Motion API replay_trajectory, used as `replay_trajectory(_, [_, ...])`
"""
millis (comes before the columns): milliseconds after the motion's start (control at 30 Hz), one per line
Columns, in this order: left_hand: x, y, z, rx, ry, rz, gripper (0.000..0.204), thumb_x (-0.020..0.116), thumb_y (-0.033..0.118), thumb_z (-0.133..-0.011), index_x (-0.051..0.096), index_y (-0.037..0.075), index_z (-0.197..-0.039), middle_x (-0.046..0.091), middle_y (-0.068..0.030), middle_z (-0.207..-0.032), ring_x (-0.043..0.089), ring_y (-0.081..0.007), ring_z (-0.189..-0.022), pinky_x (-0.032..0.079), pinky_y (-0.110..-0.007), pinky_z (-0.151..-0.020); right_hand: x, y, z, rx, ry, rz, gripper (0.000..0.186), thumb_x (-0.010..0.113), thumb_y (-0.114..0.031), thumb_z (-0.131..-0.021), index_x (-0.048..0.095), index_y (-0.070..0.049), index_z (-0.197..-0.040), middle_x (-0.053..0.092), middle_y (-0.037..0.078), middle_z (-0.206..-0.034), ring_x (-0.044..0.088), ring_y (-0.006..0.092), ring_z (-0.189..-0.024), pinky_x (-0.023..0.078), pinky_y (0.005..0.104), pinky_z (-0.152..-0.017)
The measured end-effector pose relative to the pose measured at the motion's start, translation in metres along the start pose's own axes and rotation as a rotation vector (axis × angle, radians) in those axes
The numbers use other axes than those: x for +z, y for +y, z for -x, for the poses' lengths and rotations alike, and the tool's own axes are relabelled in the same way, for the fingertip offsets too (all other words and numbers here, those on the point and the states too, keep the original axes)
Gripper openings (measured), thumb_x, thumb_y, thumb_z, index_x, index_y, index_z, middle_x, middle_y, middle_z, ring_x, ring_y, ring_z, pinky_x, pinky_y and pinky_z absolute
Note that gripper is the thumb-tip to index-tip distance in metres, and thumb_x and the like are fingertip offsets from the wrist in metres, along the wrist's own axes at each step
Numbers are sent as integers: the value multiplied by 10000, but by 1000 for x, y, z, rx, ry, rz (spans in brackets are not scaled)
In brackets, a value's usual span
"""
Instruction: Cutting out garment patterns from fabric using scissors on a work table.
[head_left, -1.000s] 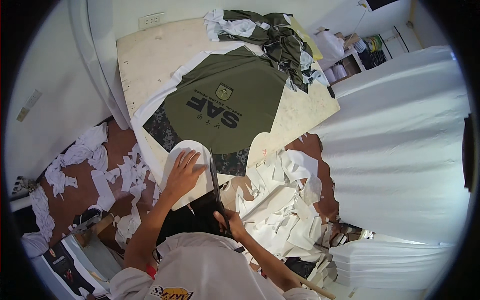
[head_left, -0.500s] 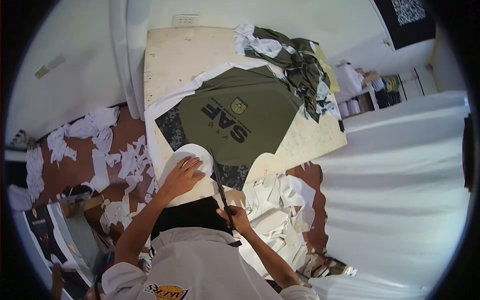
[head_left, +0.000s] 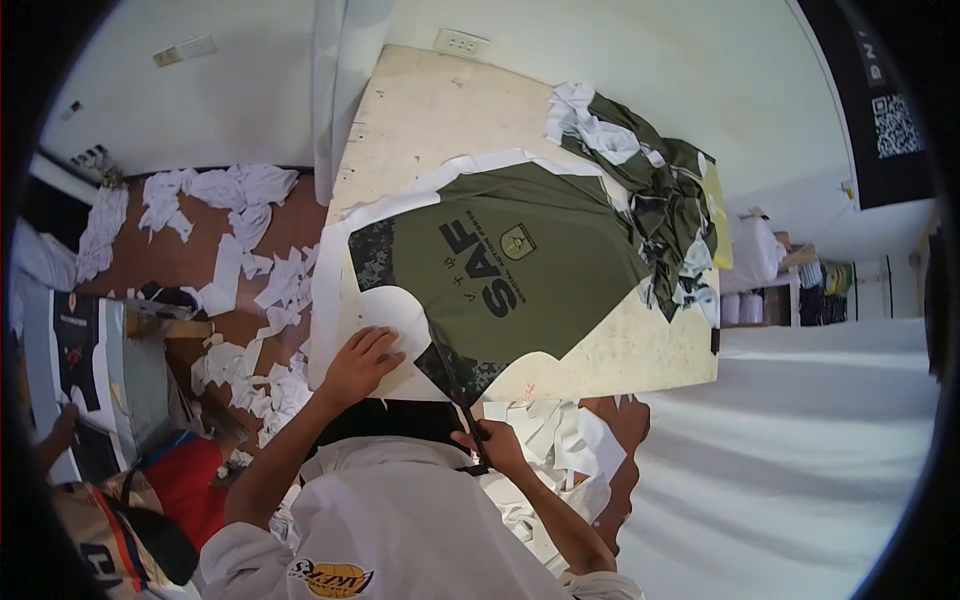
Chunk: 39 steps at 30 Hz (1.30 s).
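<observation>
An olive-green printed fabric panel (head_left: 420,270) with dark camouflage corners and a white margin lies spread on a pale board table. My left hand (head_left: 362,368) rests flat, fingers stretched out, on the rounded white part (head_left: 398,315) of the cloth beside the panel's near edge. In my right hand (head_left: 492,446) are long black scissors (head_left: 452,372), their handles gripped just off the table's near edge. The blades point away from me and lie along the camouflage corner, to the right of my left hand. How wide the blades stand apart is hard to make out.
Crumpled green and white cloth (head_left: 655,175) lies at the far right of the table (head_left: 420,115). White scraps (head_left: 275,385) litter the floor at left, with more (head_left: 560,440) below the near edge. Another person's hand (head_left: 62,430) shows at far left. A white curtain (head_left: 810,440) hangs right.
My view has turned, so the table sits farther right and tilted. My left hand stays on the white part, the scissors in my right. More of the other person shows at lower left.
</observation>
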<state>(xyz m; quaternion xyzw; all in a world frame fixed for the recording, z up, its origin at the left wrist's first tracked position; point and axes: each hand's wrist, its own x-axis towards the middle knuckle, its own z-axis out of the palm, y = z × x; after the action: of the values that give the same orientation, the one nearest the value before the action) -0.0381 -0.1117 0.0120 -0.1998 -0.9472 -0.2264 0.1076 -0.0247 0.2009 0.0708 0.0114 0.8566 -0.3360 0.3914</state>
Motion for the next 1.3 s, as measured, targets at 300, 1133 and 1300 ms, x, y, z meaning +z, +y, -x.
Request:
replay_trajectory(300, [2, 27, -4, -165, 48, 2, 329, 643, 47, -770, 684, 91, -1094, 561, -139, -1310, 495, -317, -1280, 388, -472, -1084, -37, -13, -6, 149, -230, -219, 549, 769, -538, -802, 606, -24, -698, 530, 6, -552, 496, 99, -514, 382, 295, -492])
replay_trajectory(1133, [18, 37, -13, -302, 177, -39, 381, 697, 108, -756, 690, 152, -1135, 551, -126, -1301, 500, -310, -1261, 388, -479, -1088, -42, -47, -75, -10, -350, -165, 514, 724, -537, -849, 559, -66, -726, 529, 1, -600, 518, 112, -525, 412, 290, -522])
replay_trajectory(1300, [14, 37, -14, -302, 177, -35, 371, 708, 111, -734, 697, 141, -1103, 557, -129, -1280, 512, -310, -1248, 394, -483, -1084, -41, -40, -75, -52, -280, -70, 539, 703, -549, -843, 676, -10, -849, 641, 64, -705, 603, 168, -675, 469, 321, -670])
